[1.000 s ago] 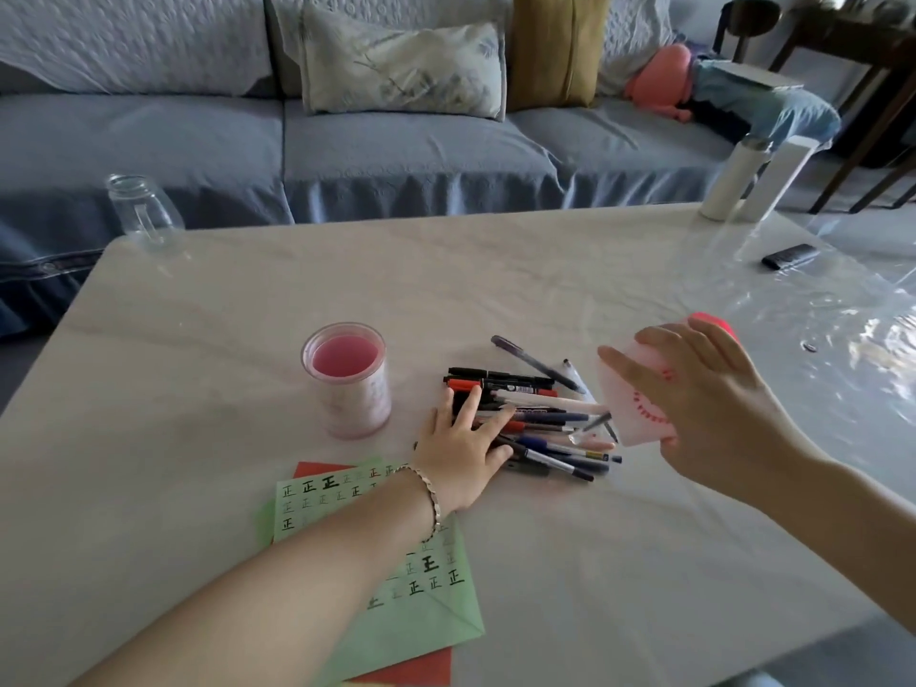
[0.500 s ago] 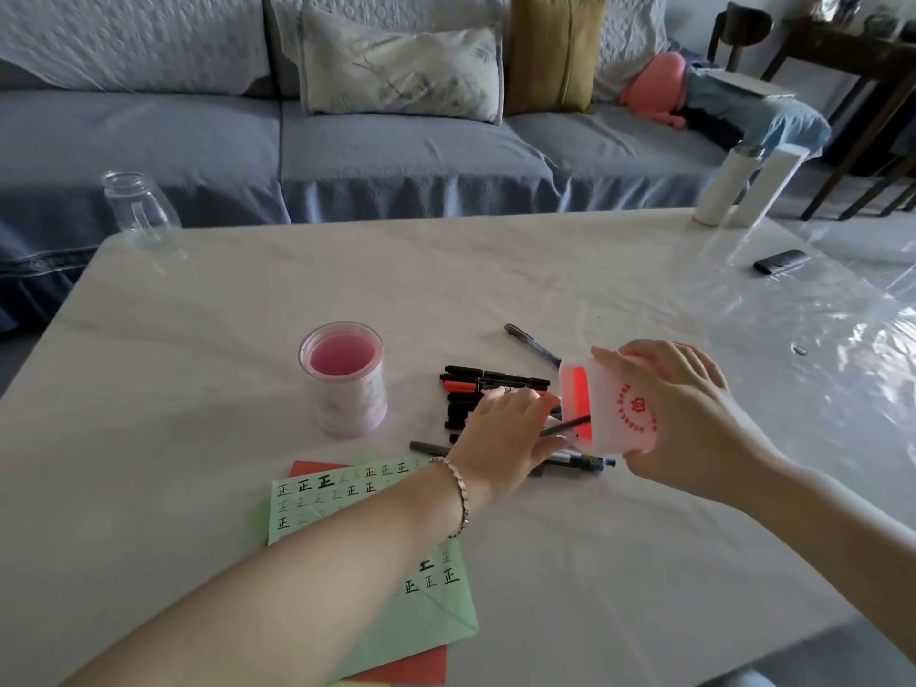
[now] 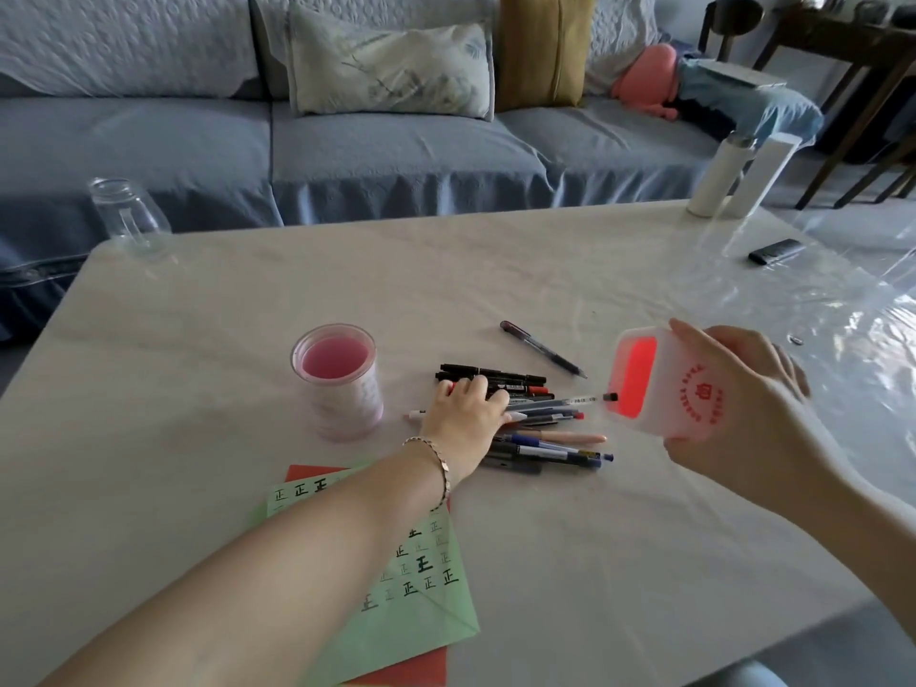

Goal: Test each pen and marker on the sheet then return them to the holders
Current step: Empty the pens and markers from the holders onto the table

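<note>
A pile of several pens and markers (image 3: 540, 423) lies in the middle of the table. My left hand (image 3: 466, 414) rests on the left end of the pile, fingers curled over the pens. My right hand (image 3: 733, 404) grips a white square holder (image 3: 659, 389) with a red inside, tipped on its side so its mouth faces the pile. One pen's tip reaches the holder's mouth. A single dark pen (image 3: 543, 348) lies apart behind the pile. A round pink holder (image 3: 339, 381) stands upright to the left. The green sheet (image 3: 421, 587) with written marks lies under my left forearm.
A red sheet (image 3: 307, 472) lies beneath the green one. A clear glass jar (image 3: 126, 215) stands at the far left table corner. A white bottle (image 3: 718, 173) and a white box (image 3: 758, 176) stand at the far right, near a black remote (image 3: 775, 250). A sofa is behind.
My right hand has swung the white holder from upright to lying sideways with its mouth toward the pens. My left hand slid leftward over the pile and curled onto it.
</note>
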Demonstrator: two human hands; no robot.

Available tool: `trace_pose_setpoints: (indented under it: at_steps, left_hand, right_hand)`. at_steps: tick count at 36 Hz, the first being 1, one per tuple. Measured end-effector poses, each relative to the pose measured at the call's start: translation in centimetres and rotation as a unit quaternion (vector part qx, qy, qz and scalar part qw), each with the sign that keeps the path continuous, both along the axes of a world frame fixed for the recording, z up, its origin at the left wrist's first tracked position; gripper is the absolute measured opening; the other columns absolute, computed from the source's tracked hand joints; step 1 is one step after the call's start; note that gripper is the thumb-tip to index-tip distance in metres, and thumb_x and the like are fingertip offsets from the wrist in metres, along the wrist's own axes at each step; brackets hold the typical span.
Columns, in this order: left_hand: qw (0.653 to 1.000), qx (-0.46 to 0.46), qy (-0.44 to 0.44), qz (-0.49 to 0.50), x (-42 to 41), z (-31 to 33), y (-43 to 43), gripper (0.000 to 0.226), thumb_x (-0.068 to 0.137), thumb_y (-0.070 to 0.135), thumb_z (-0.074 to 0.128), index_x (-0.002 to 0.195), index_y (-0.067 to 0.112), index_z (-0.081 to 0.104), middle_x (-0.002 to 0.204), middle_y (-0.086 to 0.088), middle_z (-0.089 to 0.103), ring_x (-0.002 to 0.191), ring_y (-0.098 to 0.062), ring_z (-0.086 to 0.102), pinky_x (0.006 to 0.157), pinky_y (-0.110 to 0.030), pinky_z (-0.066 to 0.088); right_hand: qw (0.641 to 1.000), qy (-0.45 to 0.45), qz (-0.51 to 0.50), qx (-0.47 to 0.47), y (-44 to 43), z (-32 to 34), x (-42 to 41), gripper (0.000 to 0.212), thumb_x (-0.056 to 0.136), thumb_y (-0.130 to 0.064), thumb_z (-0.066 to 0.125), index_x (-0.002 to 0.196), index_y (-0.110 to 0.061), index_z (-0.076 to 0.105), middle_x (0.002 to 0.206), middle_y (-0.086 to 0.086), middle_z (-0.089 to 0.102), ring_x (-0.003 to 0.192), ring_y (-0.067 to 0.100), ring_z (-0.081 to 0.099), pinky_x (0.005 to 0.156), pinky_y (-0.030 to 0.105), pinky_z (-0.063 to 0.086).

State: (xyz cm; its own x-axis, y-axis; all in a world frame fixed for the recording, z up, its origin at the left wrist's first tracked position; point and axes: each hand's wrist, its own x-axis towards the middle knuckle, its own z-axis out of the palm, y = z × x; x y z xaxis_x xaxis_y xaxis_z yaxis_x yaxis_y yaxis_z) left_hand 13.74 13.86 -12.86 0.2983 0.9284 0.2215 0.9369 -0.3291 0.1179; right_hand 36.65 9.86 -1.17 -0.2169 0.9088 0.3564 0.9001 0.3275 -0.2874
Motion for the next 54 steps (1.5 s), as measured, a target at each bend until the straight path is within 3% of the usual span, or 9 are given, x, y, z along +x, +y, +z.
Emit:
trace_pose_setpoints:
  at_steps: [3,14,23,27,31,38,43,48,54]
  left_hand:
    - [0.995,-0.07,0.035,0.054,0.0,-0.3,-0.4,0.021,0.098,0.022,0.044,0.115,0.011,0.047,0.113,-0.008,0.045,0.106,-0.026,0.046,0.088,-0.034,0.034]
    - [0.968,-0.114,-0.167,0.147,0.3,3.7,-2.7,0.035,0.093,0.024,0.048,0.125,0.008,0.045,0.121,-0.01,0.048,0.116,-0.026,0.043,0.095,-0.033,0.034]
    - [0.781,-0.218,-0.584,0.035,-5.9,10.8,-14.2,0.102,0.061,0.064,0.066,0.143,0.032,0.016,0.135,0.017,0.036,0.104,0.022,0.046,0.074,-0.004,0.044]
    - [0.809,-0.191,-0.553,0.053,-7.5,11.3,-17.1,0.13,0.039,0.07,0.077,0.144,0.037,0.008,0.14,0.02,0.032,0.12,0.007,0.044,0.09,-0.011,0.044]
    - [0.819,-0.114,-0.554,0.097,-8.7,11.8,-19.1,0.108,0.046,0.046,0.084,0.137,0.035,0.028,0.124,0.021,0.047,0.109,0.011,0.049,0.085,-0.008,0.044]
    - [0.809,0.007,-0.562,0.172,-12.1,9.4,-21.1,0.086,0.043,0.047,0.077,0.121,0.04,0.042,0.111,0.025,0.057,0.102,0.008,0.055,0.081,-0.011,0.046]
    - [0.819,0.079,-0.507,0.255,-17.0,6.5,-18.6,0.076,0.056,0.028,0.084,0.124,0.03,0.05,0.109,0.004,0.062,0.099,-0.018,0.062,0.076,-0.036,0.055]
    - [0.82,0.132,-0.465,0.308,-19.3,4.7,-16.1,0.079,0.055,0.018,0.081,0.126,0.028,0.046,0.116,0.01,0.054,0.106,-0.005,0.052,0.088,-0.027,0.049]
    - [0.803,0.112,-0.49,0.32,-19.9,3.3,-13.3,0.076,0.061,0.014,0.081,0.126,0.028,0.045,0.113,0.013,0.051,0.099,0.0,0.05,0.066,0.0,0.038]
  right_hand:
    - [0.998,0.053,-0.013,-0.026,-0.7,0.1,-0.7,0.095,0.052,0.0,0.076,0.136,-0.027,0.04,0.126,0.004,0.042,0.116,0.019,0.028,0.1,0.028,0.017]
    - [0.972,0.23,-0.049,-0.004,-4.3,-0.1,-5.2,0.1,0.055,-0.011,0.084,0.139,-0.03,0.032,0.118,-0.01,0.034,0.121,0.025,0.039,0.101,0.043,0.037]
    - [0.887,0.415,0.144,-0.143,-7.1,0.0,-9.0,0.092,0.042,-0.017,0.083,0.127,-0.025,0.046,0.11,-0.007,0.06,0.093,-0.004,0.06,0.07,0.009,0.047]
    - [0.859,0.435,0.203,-0.176,-9.6,0.2,-12.9,0.083,0.043,-0.033,0.085,0.116,-0.039,0.048,0.104,-0.019,0.063,0.092,-0.005,0.062,0.067,0.007,0.047]
    - [0.838,0.441,0.252,-0.2,-11.3,-0.1,-16.3,0.076,0.056,-0.007,0.086,0.114,-0.038,0.048,0.105,-0.018,0.064,0.095,-0.005,0.061,0.071,0.007,0.046]
    - [0.902,0.223,0.253,-0.271,-10.2,-3.1,-18.3,0.105,0.055,-0.036,0.086,0.135,-0.045,0.019,0.138,-0.021,0.036,0.127,-0.005,0.034,0.103,0.019,0.03]
    - [0.962,0.059,0.172,-0.203,-6.6,-4.8,-17.3,0.051,0.081,-0.01,0.06,0.128,-0.028,0.05,0.129,-0.006,0.049,0.122,0.012,0.04,0.1,0.022,0.029]
    - [0.98,-0.042,0.095,-0.171,-2.4,-6.9,-17.1,0.036,0.09,-0.008,0.046,0.125,-0.014,0.053,0.129,0.004,0.048,0.122,0.022,0.039,0.101,0.033,0.032]
    - [0.961,-0.21,0.083,-0.159,1.5,-8.8,-17.9,0.036,0.084,-0.004,0.045,0.117,-0.016,0.052,0.13,0.006,0.037,0.118,0.026,0.034,0.095,0.036,0.035]
